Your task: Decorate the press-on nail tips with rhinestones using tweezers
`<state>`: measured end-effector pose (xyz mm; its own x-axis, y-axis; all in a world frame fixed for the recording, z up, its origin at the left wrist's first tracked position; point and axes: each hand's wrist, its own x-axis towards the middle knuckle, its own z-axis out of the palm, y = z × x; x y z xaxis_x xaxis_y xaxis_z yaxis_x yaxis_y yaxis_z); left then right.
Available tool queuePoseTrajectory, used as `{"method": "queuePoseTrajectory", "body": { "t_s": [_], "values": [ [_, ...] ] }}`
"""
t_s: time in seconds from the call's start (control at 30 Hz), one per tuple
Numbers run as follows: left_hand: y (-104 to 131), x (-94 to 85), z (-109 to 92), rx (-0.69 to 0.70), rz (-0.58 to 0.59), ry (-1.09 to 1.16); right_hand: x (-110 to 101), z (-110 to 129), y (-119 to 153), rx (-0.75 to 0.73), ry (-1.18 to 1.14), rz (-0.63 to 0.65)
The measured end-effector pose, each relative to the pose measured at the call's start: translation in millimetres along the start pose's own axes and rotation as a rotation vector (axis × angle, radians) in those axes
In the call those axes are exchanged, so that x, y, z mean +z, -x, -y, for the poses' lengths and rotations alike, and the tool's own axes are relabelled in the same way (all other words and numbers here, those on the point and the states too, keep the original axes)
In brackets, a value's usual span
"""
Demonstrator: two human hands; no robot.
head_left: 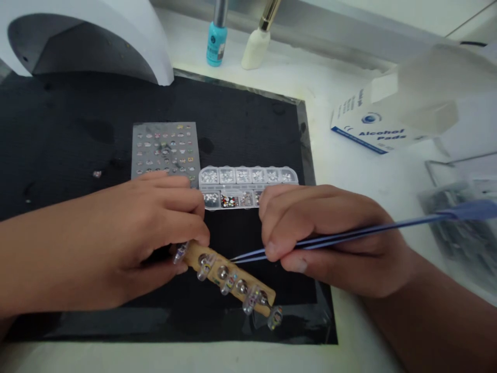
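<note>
My left hand (155,233) pinches the upper left end of a wooden stick (221,264), which slants down to the right. Decorated clear nail tips (229,283) sit along the stick among round metal studs (241,286). Blue tweezers (334,238) are gripped between the thumb and fingers of my right hand (330,233). Their points are at the stick's upper edge; whether they hold anything is too small to tell. Behind my hands lies a clear compartment case (248,187) of small gems, partly covered by my right fingers. A grey sticker sheet (165,147) is beyond my left hand.
A black mat (248,124) covers the white table. At the back left stands a white lamp (128,31). Turquoise (216,44) and cream (256,47) bottles stand behind the mat. An alcohol pads box (376,119) and a blurred clear packet (462,233) are on the right.
</note>
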<state>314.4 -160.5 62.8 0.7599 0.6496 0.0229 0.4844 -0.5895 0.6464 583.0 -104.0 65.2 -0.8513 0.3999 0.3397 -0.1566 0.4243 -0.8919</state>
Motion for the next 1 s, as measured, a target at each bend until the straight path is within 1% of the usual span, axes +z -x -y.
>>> {"method": "queuePoseTrajectory", "body": {
  "t_s": [0.23,0.37,0.47,0.57,0.73,0.87,1.0],
  "values": [
    [-0.4,-1.2,0.0,0.004,0.002,-0.013,-0.6,-0.2,4.2,0.001,-0.075,-0.081],
    [-1.4,-3.2,-0.5,0.022,-0.036,-0.03,2.1,1.2,4.5,-0.018,-0.139,-0.135],
    [-2.9,-4.0,-0.7,0.03,-0.074,-0.061,5.1,2.3,4.4,-0.027,-0.173,-0.139],
    [-4.0,-3.4,0.0,0.012,-0.102,-0.098,7.9,2.9,4.7,0.004,-0.174,-0.145],
    [-4.2,-1.3,0.9,-0.01,-0.12,-0.134,9.6,1.5,4.6,0.032,-0.205,-0.201],
    [-2.1,-2.5,-2.8,-0.016,-0.153,-0.094,8.3,0.0,4.4,0.021,-0.162,-0.196],
    [2.0,-5.2,-8.6,0.009,-0.14,-0.038,7.5,0.1,5.1,0.044,-0.131,-0.194]
  ]
}}
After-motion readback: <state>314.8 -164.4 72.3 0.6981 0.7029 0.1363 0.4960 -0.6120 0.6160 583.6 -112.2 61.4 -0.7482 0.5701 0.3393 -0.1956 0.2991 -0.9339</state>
